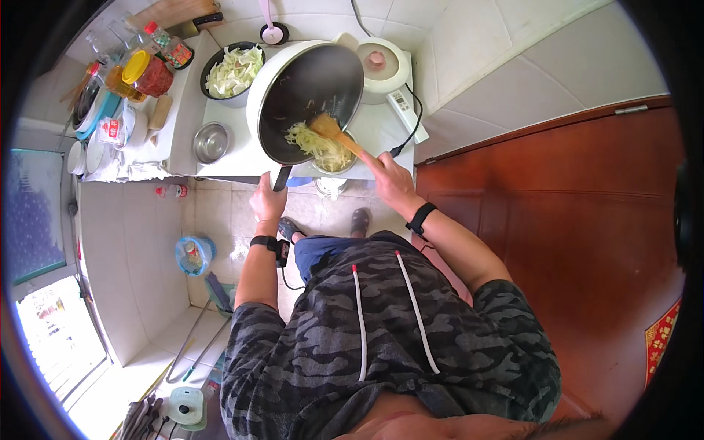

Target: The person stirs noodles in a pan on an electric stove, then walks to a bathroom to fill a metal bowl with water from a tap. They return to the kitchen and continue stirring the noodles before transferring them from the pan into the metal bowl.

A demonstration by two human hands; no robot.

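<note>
My left hand [269, 199] grips the handle of a deep white pan [308, 71] with a dark inside, tilted over the counter's front edge. My right hand [394, 180] holds a wooden spatula [346, 142], its blade in the pan against pale shredded vegetable [313, 142]. The shreds spill over the pan's rim into a round dish [347, 166], mostly hidden beneath them. Left of the pan stand an empty steel bowl [211, 142] and a dark-rimmed pot [208, 91] of chopped cabbage [235, 71].
A lidded white cooker [382, 69] and a power strip [408, 117] with a cord lie at the counter's right. Bottles and a yellow-lidded jar [147, 73] crowd the left shelf, with a cleaver [191, 27] behind. A blue bin [196, 256] stands on the floor.
</note>
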